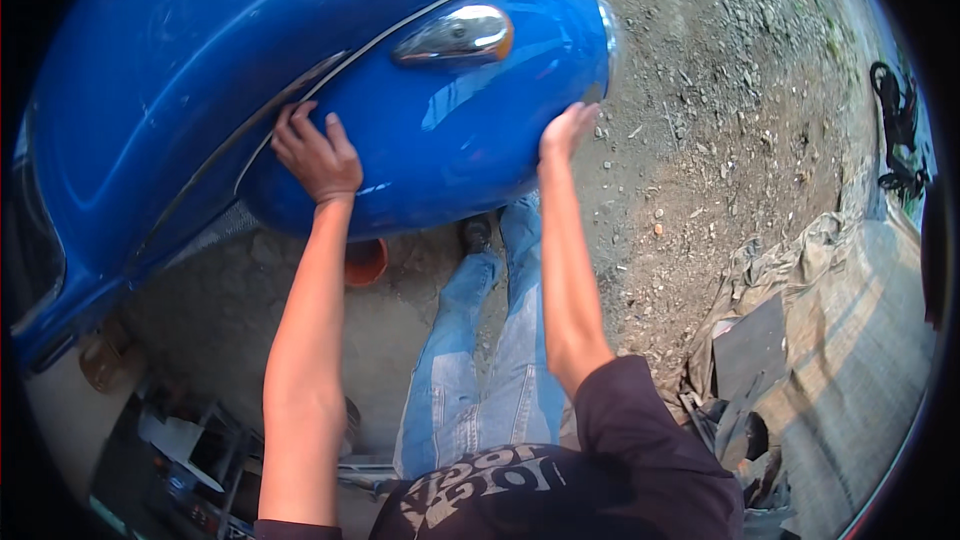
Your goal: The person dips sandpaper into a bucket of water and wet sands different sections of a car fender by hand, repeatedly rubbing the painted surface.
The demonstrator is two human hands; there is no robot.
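A glossy blue car fender [440, 160] stretches in front of me, with a chrome turn-signal housing [460, 34] with an orange lens on top. My left hand [318, 158] rests on its left part, fingers spread near the pale seam strip [375, 40]. Over at the fender's right end, my right hand [566, 132] presses against the edge, fingers extended and their tips partly turned out of sight. Just beyond that hand is the chrome headlight rim [608, 35]. Neither hand holds a loose object.
The larger blue car body [190, 70] fills the upper left. A reddish-orange bucket [366, 262] stands under the fender by my legs. Gravelly ground [700, 140] runs along the right, with a wrinkled tarp [860, 310] beyond. Dark clutter [190, 460] lies at lower left.
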